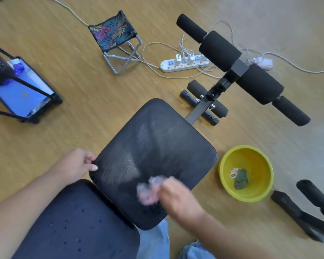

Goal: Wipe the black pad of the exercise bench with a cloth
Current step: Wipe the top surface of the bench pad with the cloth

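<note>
The bench's black seat pad (157,146) fills the middle of the view, with pale wet streaks across its near half. A second black pad (79,225), dotted with droplets, lies at the bottom left. My right hand (178,199) presses a crumpled pale cloth (150,189) onto the seat pad's near right part; hand and cloth are motion-blurred. My left hand (77,165) grips the seat pad's left edge, thumb on top.
A yellow basin (230,176) with a dark rag (241,179) stands on the wooden floor right of the pad. Foam leg rollers (238,66) rise behind. A power strip (183,63) with cables, a folding stool (116,38) and a cart (22,90) stand farther off.
</note>
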Motion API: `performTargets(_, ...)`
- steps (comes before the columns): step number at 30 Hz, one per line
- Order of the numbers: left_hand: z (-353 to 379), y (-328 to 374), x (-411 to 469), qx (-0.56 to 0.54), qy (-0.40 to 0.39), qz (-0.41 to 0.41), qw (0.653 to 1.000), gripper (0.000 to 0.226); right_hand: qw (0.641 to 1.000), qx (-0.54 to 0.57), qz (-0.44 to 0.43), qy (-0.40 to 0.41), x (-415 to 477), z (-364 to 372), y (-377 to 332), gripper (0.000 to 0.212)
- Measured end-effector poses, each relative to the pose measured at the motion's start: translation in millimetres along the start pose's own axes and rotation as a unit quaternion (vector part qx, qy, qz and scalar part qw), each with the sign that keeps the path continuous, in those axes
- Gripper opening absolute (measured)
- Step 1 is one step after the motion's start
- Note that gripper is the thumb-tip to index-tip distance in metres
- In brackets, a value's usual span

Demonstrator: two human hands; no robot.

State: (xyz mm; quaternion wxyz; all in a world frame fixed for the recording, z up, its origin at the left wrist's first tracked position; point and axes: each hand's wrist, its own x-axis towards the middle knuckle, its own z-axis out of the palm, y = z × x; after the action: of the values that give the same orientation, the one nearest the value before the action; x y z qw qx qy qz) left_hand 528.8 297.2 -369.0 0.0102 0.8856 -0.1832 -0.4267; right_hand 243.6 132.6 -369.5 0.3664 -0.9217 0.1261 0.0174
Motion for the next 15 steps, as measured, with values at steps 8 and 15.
performTargets(8, 2, 6, -7, -0.01, 0.024, -0.003, 1.0, 0.033, 0.933, -0.141, 0.228, 0.239, -4, -53, 82, 0.01)
performTargets(15, 6, 6, -8, -0.013, 0.051, -0.002, 0.999, 0.029, 0.984, -0.07, -0.163, -0.008, -49, 58, -6, 0.023)
